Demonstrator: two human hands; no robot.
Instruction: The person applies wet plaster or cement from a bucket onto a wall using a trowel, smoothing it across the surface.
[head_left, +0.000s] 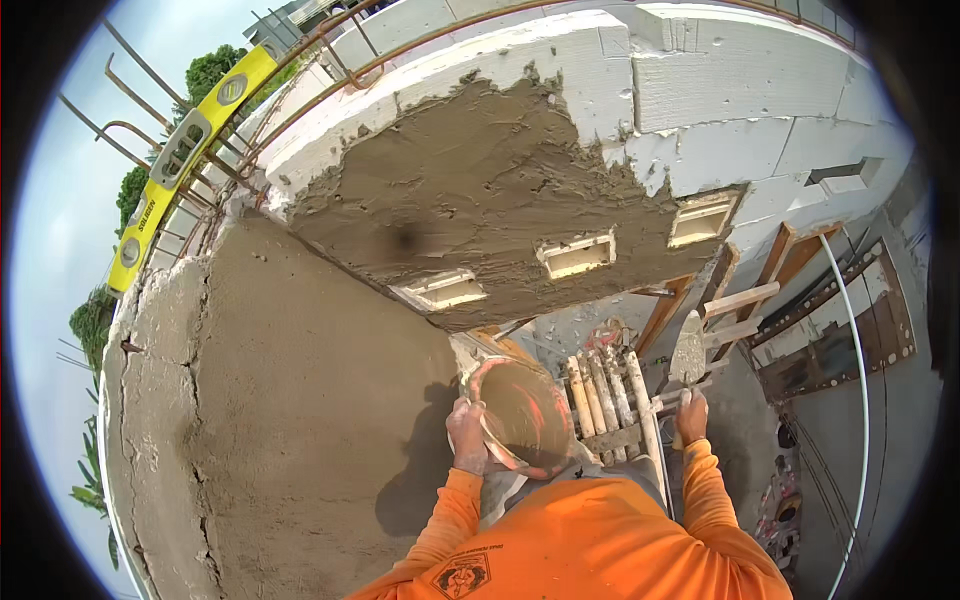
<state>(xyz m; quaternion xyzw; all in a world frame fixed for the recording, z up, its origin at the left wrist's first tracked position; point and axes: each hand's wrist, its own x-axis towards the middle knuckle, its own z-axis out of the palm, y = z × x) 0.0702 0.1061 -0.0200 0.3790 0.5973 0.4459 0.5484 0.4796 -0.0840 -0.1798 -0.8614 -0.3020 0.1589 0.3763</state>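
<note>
My left hand (468, 435) grips the rim of a red bucket (525, 410) with grey-brown mortar inside. My right hand (692, 420) holds a mortar-smeared trowel (688, 350), its blade raised, to the right of the bucket. Wet mortar (460, 170) coats part of the white block wall (730, 85) ahead, around three small rectangular openings, one (575, 255) in the middle. Smoother plastered wall (300, 400) fills the left, beside the bucket.
A yellow spirit level (170, 165) rests among bent rebar (130, 80) on the upper left edge. A bamboo platform (610, 405) is under me at centre right. Timber frames (775, 260), a white pipe (860, 390) and a lower floor (740, 500) show at right.
</note>
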